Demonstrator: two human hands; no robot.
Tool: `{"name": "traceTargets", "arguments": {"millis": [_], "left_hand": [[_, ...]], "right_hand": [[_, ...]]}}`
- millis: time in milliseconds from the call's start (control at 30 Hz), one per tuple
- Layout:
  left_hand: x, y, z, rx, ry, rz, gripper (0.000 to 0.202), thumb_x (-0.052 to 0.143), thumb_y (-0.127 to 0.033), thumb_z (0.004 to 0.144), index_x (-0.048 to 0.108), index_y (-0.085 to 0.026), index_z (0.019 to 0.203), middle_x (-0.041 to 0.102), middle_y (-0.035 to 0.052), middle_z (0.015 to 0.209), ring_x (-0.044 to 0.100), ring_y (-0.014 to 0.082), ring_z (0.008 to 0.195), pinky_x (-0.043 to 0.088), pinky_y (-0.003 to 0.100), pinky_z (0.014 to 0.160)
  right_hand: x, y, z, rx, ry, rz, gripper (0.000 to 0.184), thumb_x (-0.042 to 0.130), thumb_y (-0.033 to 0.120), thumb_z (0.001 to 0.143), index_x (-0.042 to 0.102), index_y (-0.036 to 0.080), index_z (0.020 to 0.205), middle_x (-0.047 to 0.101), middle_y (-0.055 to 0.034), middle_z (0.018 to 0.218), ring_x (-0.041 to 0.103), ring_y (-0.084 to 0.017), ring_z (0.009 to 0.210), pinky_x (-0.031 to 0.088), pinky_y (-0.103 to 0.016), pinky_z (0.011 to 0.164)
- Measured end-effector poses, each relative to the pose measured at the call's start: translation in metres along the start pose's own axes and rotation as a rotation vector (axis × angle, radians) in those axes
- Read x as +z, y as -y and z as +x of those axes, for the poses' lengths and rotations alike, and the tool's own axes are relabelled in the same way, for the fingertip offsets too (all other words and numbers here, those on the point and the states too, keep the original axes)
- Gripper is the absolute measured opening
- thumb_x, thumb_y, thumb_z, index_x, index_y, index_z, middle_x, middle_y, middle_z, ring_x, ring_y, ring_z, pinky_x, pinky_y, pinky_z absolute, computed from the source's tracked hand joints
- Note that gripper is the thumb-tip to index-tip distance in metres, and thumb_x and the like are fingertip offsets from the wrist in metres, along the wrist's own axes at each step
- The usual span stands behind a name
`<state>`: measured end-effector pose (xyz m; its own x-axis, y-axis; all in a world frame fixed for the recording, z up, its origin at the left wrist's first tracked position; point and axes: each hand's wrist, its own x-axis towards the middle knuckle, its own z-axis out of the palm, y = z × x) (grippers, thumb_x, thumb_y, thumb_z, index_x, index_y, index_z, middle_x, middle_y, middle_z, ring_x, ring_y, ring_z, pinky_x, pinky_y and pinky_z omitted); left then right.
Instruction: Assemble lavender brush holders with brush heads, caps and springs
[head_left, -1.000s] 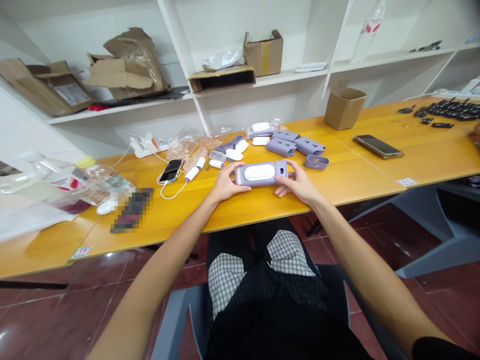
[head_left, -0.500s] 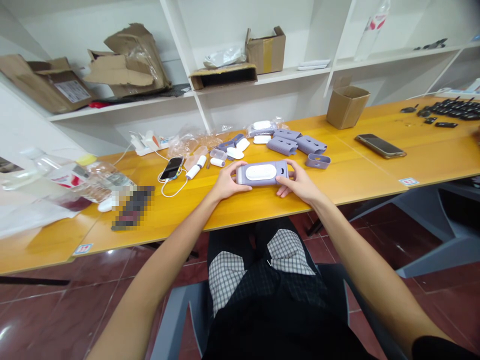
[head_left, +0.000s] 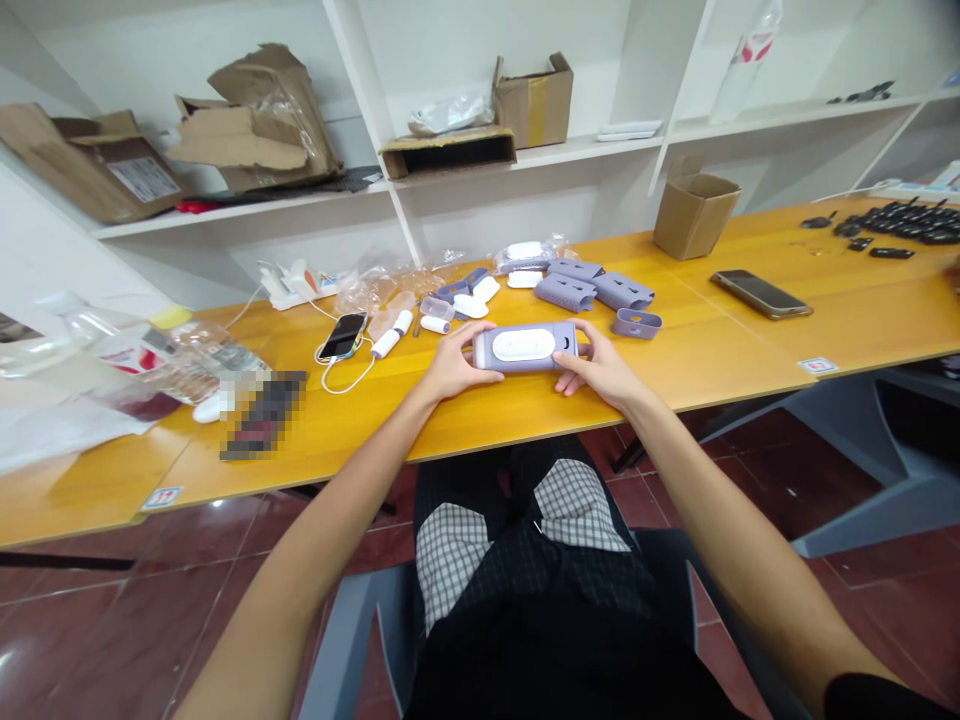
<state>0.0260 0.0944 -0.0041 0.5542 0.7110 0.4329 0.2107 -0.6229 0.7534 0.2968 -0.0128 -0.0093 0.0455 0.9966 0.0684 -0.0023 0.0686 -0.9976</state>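
Both hands hold one lilac sleeve with a white oval device (head_left: 525,347) seated in it, lying lengthwise just above the yellow table (head_left: 720,345). My left hand (head_left: 452,362) grips its left end, fingers wrapped round. My right hand (head_left: 598,366) pinches its right end. Behind them lie several loose lilac sleeves (head_left: 592,290) and white oval parts (head_left: 471,305), some in clear plastic bags (head_left: 525,255).
A phone on a white cable (head_left: 343,336) lies left of the hands. Another phone (head_left: 760,293) and an open cardboard box (head_left: 694,214) sit to the right. Black small parts (head_left: 900,222) lie far right. Plastic bottles (head_left: 127,350) stand at the left. Shelves behind hold cardboard boxes (head_left: 247,125).
The lilac cap at the right end has slid flush onto the sleeve; the piece and both hands stay in nearly the same place.
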Motion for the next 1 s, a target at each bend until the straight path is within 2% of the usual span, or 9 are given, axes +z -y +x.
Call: {"name": "traceTargets", "arguments": {"millis": [200,400,567,767,900,1000], "left_hand": [[0.0001,0.0007,0.0001,-0.026,-0.004,-0.049,0.088,0.103,-0.039,0.055,0.068,-0.021,0.134,0.062,0.0159,0.149,0.062,0.0374,0.137,0.065,0.047,0.098],[0.0024,0.0074,0.0007,-0.1,0.023,-0.177,0.093,0.105,-0.036,0.05,0.068,-0.019,0.134,0.065,0.0174,0.146,0.068,0.0384,0.129,0.064,0.051,0.1],[0.0019,0.0079,0.0005,-0.133,0.037,-0.197,0.095,0.105,-0.034,0.049,0.067,-0.017,0.135,0.066,0.0178,0.145,0.07,0.0377,0.125,0.065,0.049,0.097],[0.0011,0.0047,-0.0003,-0.15,0.052,-0.192,0.096,0.105,-0.033,0.049,0.067,-0.016,0.136,0.065,0.0182,0.146,0.068,0.0379,0.127,0.065,0.046,0.096],[0.0024,0.0041,-0.0012,-0.147,0.07,-0.199,0.095,0.105,-0.032,0.05,0.067,-0.016,0.136,0.064,0.0181,0.148,0.066,0.0388,0.131,0.063,0.049,0.101],[0.0035,0.0057,-0.0002,-0.153,0.062,-0.215,0.098,0.105,-0.034,0.05,0.066,-0.016,0.138,0.062,0.0199,0.151,0.064,0.0399,0.135,0.062,0.051,0.104]], "right_hand": [[-0.0008,0.0023,-0.0015,0.005,0.026,-0.012,0.087,0.084,0.047,0.085,0.039,0.026,0.155,0.072,-0.0092,0.103,0.075,-0.022,0.061,0.067,-0.037,0.051],[-0.0019,0.0008,-0.0023,-0.005,0.045,0.032,0.089,0.085,0.047,0.085,0.038,0.025,0.157,0.072,-0.0076,0.099,0.076,-0.021,0.06,0.065,-0.034,0.049],[-0.0035,-0.0001,-0.0018,0.006,0.07,0.02,0.091,0.084,0.047,0.086,0.035,0.025,0.16,0.072,-0.0075,0.101,0.076,-0.021,0.061,0.066,-0.034,0.052],[-0.0036,0.0027,-0.0026,0.006,0.087,0.001,0.086,0.084,0.044,0.088,0.038,0.022,0.158,0.071,-0.0058,0.091,0.076,-0.022,0.06,0.065,-0.033,0.051],[-0.0019,0.0038,-0.0032,0.019,0.093,-0.029,0.089,0.082,0.042,0.09,0.034,0.018,0.161,0.073,-0.0051,0.083,0.075,-0.023,0.058,0.065,-0.034,0.051],[-0.0002,0.0023,-0.0021,0.018,0.076,-0.023,0.091,0.081,0.043,0.091,0.033,0.019,0.163,0.076,-0.0088,0.092,0.075,-0.022,0.061,0.067,-0.034,0.054]]}}
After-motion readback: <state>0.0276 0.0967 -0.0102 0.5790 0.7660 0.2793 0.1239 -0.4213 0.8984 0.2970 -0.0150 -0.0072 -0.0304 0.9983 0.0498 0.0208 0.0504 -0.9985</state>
